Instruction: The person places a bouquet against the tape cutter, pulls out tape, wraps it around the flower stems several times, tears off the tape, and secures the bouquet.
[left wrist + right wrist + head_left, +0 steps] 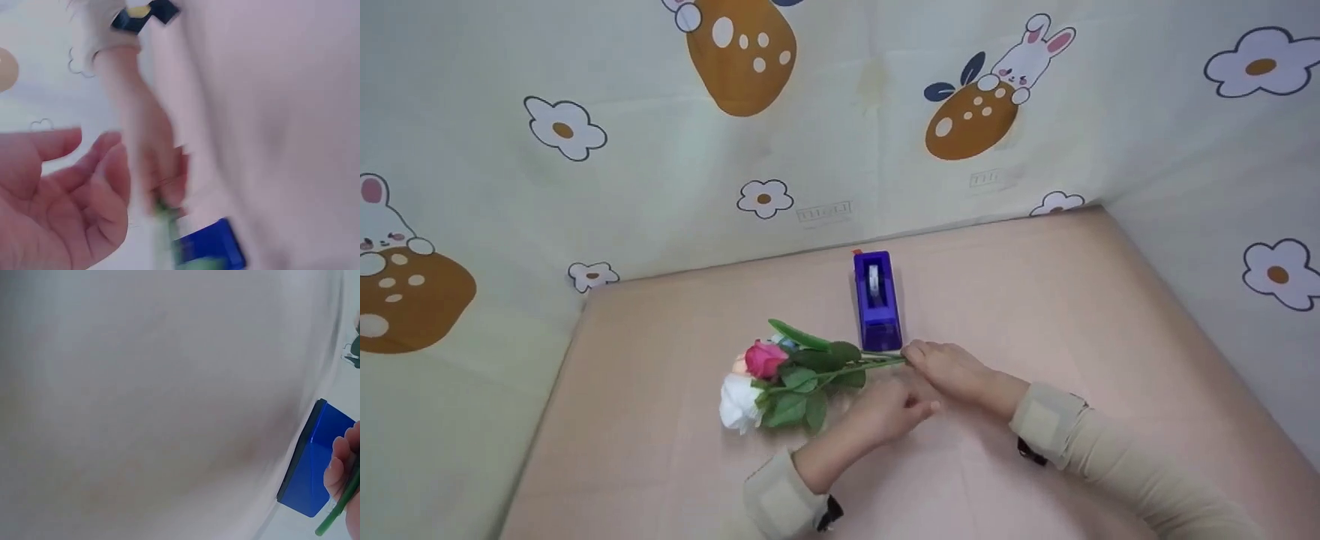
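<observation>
A small bunch of flowers [799, 375] lies sideways, its pink, white, peach and bluish blooms at the left and green stems toward the right. My right hand [949, 367] grips the stems near their ends. In the right wrist view, a cut green stem [337, 512] sticks out past the curled fingers [336, 467]. My left hand [889, 412] is just in front of the stems; in the left wrist view its fingers [109, 191] are loosely bent and hold nothing. Just beyond the stems stands a blue-purple tape dispenser [879, 334] with a roll of tape in it.
A pinkish cloth covers the table [660, 450]. Behind and at both sides hangs a pale curtain [660, 165] printed with rabbits and flowers. Both forearms wear beige sleeves [1125, 450] and dark wrist straps.
</observation>
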The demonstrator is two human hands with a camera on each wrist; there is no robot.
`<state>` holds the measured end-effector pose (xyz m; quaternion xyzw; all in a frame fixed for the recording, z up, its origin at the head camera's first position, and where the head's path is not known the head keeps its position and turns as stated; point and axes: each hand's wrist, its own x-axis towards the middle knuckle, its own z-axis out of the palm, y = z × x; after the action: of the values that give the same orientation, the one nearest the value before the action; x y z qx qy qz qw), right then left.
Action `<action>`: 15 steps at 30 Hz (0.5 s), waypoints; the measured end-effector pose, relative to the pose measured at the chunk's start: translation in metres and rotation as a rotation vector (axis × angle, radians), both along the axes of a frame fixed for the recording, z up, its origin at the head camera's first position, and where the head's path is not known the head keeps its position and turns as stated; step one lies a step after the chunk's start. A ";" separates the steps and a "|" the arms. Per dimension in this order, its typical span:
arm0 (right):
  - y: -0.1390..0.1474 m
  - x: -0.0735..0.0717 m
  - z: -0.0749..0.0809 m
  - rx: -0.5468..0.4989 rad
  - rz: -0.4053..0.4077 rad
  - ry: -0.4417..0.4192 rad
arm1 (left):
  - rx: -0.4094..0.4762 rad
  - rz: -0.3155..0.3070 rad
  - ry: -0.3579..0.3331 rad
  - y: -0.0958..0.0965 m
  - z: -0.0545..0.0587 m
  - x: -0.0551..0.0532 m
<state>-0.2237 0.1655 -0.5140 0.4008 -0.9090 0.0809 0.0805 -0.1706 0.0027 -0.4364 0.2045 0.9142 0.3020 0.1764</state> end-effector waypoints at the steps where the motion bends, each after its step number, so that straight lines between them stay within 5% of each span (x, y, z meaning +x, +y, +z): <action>1: 0.000 0.000 0.000 -0.014 -0.005 0.013 | 0.017 0.029 -0.067 -0.001 -0.006 0.002; 4: -0.001 0.001 -0.001 -0.041 0.010 0.078 | 0.100 0.190 -0.190 -0.006 -0.025 0.005; 8: -0.003 0.004 -0.003 -0.070 0.023 0.132 | 0.281 0.385 -0.231 -0.008 -0.047 0.006; 15: -0.007 0.005 -0.004 -0.100 0.011 0.131 | 0.853 0.710 -0.323 -0.003 -0.070 0.005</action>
<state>-0.2182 0.1590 -0.5178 0.4055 -0.8946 0.1001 0.1591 -0.1660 -0.0002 -0.5065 -0.1105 0.6858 0.7118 0.1036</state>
